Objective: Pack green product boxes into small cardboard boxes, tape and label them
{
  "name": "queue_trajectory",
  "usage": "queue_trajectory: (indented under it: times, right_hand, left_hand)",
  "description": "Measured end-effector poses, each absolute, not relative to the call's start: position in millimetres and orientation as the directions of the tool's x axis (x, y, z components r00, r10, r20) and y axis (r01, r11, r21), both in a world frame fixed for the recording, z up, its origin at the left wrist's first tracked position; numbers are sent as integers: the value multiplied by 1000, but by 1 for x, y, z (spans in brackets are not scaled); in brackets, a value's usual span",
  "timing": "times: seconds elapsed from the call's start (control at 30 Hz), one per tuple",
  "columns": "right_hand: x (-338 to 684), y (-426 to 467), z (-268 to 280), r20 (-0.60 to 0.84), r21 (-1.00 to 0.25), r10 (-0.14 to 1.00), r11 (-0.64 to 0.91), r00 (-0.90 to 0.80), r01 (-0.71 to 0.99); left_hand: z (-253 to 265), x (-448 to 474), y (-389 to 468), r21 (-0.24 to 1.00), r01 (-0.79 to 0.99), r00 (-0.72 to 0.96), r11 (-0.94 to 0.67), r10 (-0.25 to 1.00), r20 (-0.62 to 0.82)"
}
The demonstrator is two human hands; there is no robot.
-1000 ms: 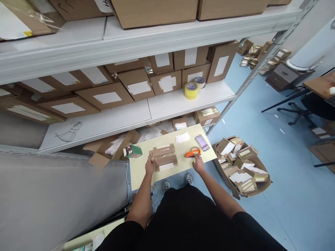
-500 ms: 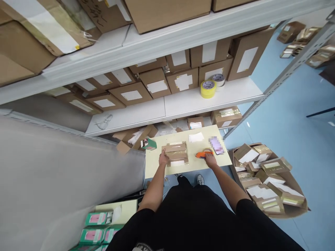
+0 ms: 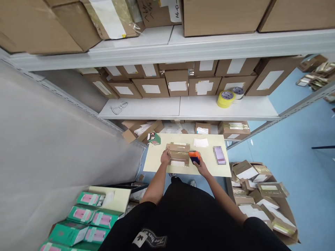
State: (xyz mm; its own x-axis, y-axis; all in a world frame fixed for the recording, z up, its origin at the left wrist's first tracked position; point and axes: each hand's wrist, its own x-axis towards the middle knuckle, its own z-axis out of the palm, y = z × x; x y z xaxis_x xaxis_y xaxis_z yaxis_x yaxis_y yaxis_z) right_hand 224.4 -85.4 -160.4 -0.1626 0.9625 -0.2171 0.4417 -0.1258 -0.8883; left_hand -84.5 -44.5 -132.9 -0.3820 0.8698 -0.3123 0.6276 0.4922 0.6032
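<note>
A small brown cardboard box (image 3: 179,155), with white labels and shiny tape, lies on the pale yellow tabletop (image 3: 159,166). At its left edge is my left hand (image 3: 165,157), gripping it with the thumb on top. My right hand (image 3: 201,167) is closed around an orange and dark blue tape dispenser (image 3: 194,157), held just beside the right edge of the box. Behind my left hand stands a small green box (image 3: 154,138). White paper slips (image 3: 201,142) lie toward the back of the table, and a blurred purple phone-like item (image 3: 219,155) rests at the right.
Shelving (image 3: 199,108) behind the table carries cartons and rolls of tape, one yellow (image 3: 225,99). A large carton (image 3: 295,226) full of packed parcels stands on the floor at right. Green boxes (image 3: 99,219) with pink pictures are stacked at lower left. A grey wall (image 3: 47,139) borders the left side.
My right hand has brought the tape dispenser leftward from the right part of the table to the box, turning it. My left hand stays on the box. The whole view has shifted.
</note>
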Motion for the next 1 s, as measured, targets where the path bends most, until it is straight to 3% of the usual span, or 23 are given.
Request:
queue_trajectory:
  times: [0.27,0.47,0.63,0.83,1.0]
  right_hand:
    - [152,-35,-115,-157,-960,903,-44,-400,277]
    - [151,-34,-138,-182,-959,911,-82,-371,270]
    - [154,-34,-145,-164,-969,909,-76,-383,234]
    - [152,-33,-144,-117,-968,904,-11,-411,252]
    - [150,-34,-140,-103,-960,888,28,-448,277]
  left_hand:
    - [-138,-81,-47,633,558,-402,538,842,-361]
    - [-122,-82,-54,578,652,-353,492,870,-343]
    - [-96,-71,-76,582,746,-325,322,940,-103]
    - [-68,-52,-85,623,769,13,-142,978,206]
    - [-68,-43,-75,660,726,-31,-194,949,314]
